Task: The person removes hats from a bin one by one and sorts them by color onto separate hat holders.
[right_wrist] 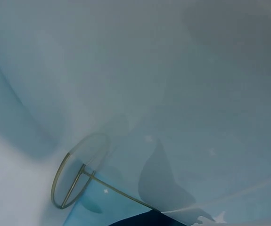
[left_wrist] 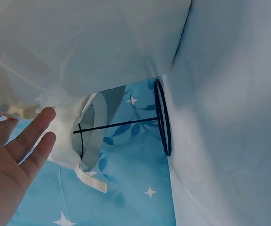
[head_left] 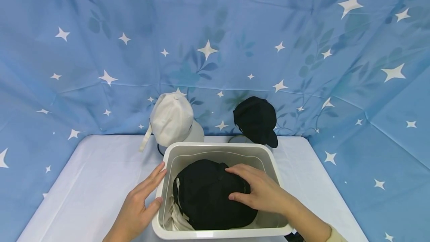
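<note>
- Nearest the camera, in the lower right of the head view, the right hand [head_left: 256,189] lies over a black cap, its thumb and fingers spread apart and lightly bent; the fingertips rest on the cap and do not close round it. The right wrist view does not show this hand.
- The left hand [head_left: 139,199], lower left of the head view, has its fingers nearly straight, at the left rim of the bin. The left wrist view shows the fingers apart from each other, gripping nothing.
- The black cap [head_left: 211,193] is inside the bin, lower middle of the head view, crown upward. Beside its left edge is a cream cloth item [head_left: 179,217], partly hidden.
- The pale bin [head_left: 235,233] stands on the white table [head_left: 97,182].
- Behind the bin, centre left, is a white cap [head_left: 172,118]. The left wrist view shows what the bin mostly hides: its dark wire stand [left_wrist: 116,125] with a ring base.
- Also behind, centre right, is a second black cap [head_left: 256,120]. The right wrist view shows a gold-coloured stand [right_wrist: 121,191] more clearly.
- Farthest is the blue star-patterned cloth [head_left: 235,21].
</note>
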A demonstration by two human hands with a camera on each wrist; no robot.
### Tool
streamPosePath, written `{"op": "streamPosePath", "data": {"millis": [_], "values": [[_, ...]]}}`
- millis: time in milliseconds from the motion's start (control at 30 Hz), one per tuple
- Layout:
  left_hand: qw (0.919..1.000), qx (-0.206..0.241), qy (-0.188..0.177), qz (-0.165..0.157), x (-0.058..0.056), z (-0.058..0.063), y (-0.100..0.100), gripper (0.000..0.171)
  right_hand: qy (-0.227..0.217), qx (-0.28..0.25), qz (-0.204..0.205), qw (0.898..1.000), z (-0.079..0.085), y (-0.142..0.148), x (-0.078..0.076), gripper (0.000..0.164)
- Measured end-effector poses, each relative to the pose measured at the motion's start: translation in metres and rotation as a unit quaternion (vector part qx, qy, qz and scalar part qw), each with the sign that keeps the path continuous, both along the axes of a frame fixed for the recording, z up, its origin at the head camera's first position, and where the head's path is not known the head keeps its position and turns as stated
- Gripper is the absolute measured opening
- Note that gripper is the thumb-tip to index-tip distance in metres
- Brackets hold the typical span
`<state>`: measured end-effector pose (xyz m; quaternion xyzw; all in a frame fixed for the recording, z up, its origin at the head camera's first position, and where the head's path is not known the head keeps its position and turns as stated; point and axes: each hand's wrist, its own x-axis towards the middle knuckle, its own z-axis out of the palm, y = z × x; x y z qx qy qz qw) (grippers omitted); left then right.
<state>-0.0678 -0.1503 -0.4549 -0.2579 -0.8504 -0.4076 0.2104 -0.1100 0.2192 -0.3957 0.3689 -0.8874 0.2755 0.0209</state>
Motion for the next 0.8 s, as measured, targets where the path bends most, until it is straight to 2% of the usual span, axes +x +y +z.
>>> {"op": "streamPosePath", "data": {"millis": [167,433,800], "values": [[1.0,0.001,0.001,-0.001,0.0,0.0,0.0,0.071,0.012,-0.017,0.012,1.0,0.0,-0.001,-0.002,0.054],[1.0,0.004,-0.003,-0.002,0.002,-0.001,0.0,0.073,0.057,-0.074,0.05,0.994,-0.006,0.0,-0.007,0.041],[1.0,0.0,-0.001,-0.001,-0.001,-0.001,-0.002,0.071,0.111,-0.113,0.081,0.984,-0.005,0.001,-0.013,0.041]]}}
